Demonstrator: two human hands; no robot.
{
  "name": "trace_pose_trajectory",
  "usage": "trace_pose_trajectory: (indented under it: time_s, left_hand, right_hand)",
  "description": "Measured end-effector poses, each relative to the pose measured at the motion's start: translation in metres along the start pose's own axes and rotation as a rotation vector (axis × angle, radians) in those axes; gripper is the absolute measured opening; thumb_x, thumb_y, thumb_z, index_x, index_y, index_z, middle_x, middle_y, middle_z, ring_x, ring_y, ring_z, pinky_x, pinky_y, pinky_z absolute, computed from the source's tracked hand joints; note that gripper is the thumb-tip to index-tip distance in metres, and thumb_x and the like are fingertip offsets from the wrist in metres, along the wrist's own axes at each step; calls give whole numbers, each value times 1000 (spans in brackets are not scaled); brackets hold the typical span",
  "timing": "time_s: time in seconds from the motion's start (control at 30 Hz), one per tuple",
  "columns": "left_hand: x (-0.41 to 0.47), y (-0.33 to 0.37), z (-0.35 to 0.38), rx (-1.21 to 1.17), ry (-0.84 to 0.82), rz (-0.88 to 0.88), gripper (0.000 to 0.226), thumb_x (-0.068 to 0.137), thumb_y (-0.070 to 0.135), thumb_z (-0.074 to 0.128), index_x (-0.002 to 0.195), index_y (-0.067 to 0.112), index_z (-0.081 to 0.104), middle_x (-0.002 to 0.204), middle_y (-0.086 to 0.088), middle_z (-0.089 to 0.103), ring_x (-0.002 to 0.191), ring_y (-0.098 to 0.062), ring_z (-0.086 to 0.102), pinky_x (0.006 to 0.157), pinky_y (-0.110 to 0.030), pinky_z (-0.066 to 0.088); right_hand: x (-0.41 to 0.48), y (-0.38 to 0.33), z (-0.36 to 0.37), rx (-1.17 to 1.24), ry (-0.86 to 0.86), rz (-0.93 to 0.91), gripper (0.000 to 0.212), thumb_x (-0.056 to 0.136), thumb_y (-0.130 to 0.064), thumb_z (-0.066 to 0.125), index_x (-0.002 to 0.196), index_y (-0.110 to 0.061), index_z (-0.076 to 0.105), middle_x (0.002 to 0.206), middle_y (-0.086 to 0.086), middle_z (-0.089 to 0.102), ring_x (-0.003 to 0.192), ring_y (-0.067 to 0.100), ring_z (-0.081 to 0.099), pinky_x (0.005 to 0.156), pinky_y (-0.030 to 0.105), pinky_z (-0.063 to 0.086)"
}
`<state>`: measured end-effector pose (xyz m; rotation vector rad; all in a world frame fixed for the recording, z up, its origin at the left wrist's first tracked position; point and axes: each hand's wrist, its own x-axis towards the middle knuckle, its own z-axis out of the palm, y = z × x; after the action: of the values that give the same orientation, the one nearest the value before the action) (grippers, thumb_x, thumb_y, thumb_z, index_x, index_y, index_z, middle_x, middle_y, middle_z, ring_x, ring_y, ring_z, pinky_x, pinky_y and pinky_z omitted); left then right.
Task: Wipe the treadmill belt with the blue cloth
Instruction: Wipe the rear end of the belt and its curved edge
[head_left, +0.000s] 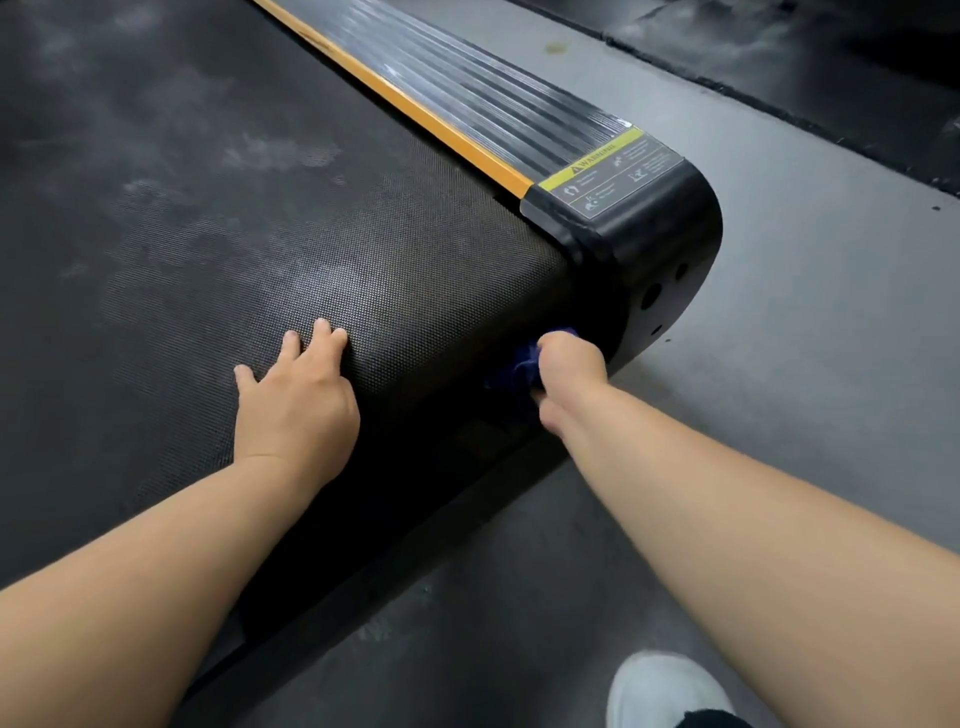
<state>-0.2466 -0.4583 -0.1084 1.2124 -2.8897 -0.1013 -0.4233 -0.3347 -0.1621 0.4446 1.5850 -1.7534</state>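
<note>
The black textured treadmill belt fills the left and middle, with pale dusty smudges on it. It curves down over the rear roller near me. My left hand rests flat on the belt at that rear curve, fingers spread. My right hand grips a bunched dark blue cloth and presses it against the curved belt end, close to the black end cap. Most of the cloth is hidden by my fist.
A ribbed black side rail with an orange strip and a yellow warning label runs along the belt's right side. Grey floor lies to the right, dark mats beyond. A white shoe stands at the bottom right.
</note>
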Motion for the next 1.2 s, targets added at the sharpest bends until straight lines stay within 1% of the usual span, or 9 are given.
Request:
trace_pose_trajectory:
  time_s: [0.13, 0.23, 0.37, 0.47, 0.63, 0.73, 0.83, 0.93, 1.2]
  left_hand:
    - [1, -1, 0, 7, 3, 17, 52, 92, 10, 30, 143, 16, 30, 157, 0, 20, 144, -27, 16, 109, -63, 13]
    - [1, -1, -1, 16, -6, 30, 51, 92, 10, 30, 142, 16, 31, 157, 0, 20, 144, -28, 17, 109, -63, 15]
    - [0, 0, -1, 1, 5, 16, 50, 92, 10, 30, 142, 16, 31, 157, 0, 20, 144, -28, 17, 109, -63, 14]
    - [1, 2, -2, 4, -12, 2, 50, 93, 11, 28, 143, 17, 28, 157, 0, 18, 145, -28, 15, 110, -63, 13]
    - [1, 2, 1, 29, -2, 11, 50, 93, 10, 29, 143, 16, 27, 157, -1, 17, 144, -29, 14, 108, -65, 13]
    - [1, 2, 2, 36, 6, 13, 52, 93, 9, 29, 144, 15, 26, 157, -2, 17, 145, -29, 14, 109, -64, 13]
    - [1, 0, 2, 24, -4, 16, 54, 93, 10, 27, 146, 16, 23, 158, -2, 16, 145, -30, 13, 110, -64, 11]
    - [1, 0, 2, 23, 11, 23, 54, 93, 10, 29, 146, 15, 24, 158, -3, 17, 145, -30, 14, 109, -65, 11]
    - [0, 1, 4, 18, 24, 17, 53, 94, 12, 32, 146, 14, 27, 157, -3, 20, 144, -31, 16, 108, -65, 12]
  right_hand:
    - [-9, 23, 0, -111, -153, 71, 24, 84, -5, 50, 105, -5, 60, 91, 14, 63, 82, 31, 63, 80, 44, 56]
    - [5, 4, -15, -104, 4, -60, 14, 83, -1, 48, 92, -5, 58, 81, 13, 61, 70, 27, 60, 66, 37, 51]
    - [29, -22, -31, 13, 86, -16, 9, 89, -3, 48, 94, -9, 54, 95, 13, 56, 90, 29, 57, 88, 43, 53]
    - [28, -10, -17, 97, 6, 42, 28, 88, -7, 46, 113, -14, 56, 110, 12, 57, 90, 28, 56, 85, 43, 53]
    - [11, 11, -7, 146, -120, 101, 21, 91, -5, 37, 82, -10, 55, 83, 9, 55, 75, 23, 54, 78, 42, 51]
    - [-5, 39, 0, -7, -286, 173, 25, 89, -3, 37, 90, -5, 62, 83, 15, 64, 76, 29, 62, 71, 42, 56]
    - [4, 30, -7, -23, -133, 50, 23, 88, 2, 38, 75, -7, 56, 66, 12, 53, 62, 26, 54, 60, 37, 50]
    - [30, -4, -24, 130, 53, -31, 22, 87, 2, 39, 78, -10, 54, 72, 10, 52, 67, 26, 54, 66, 41, 53]
    - [21, -5, -15, 106, -55, 32, 21, 87, -1, 37, 89, -9, 57, 79, 10, 55, 70, 21, 53, 66, 35, 53]
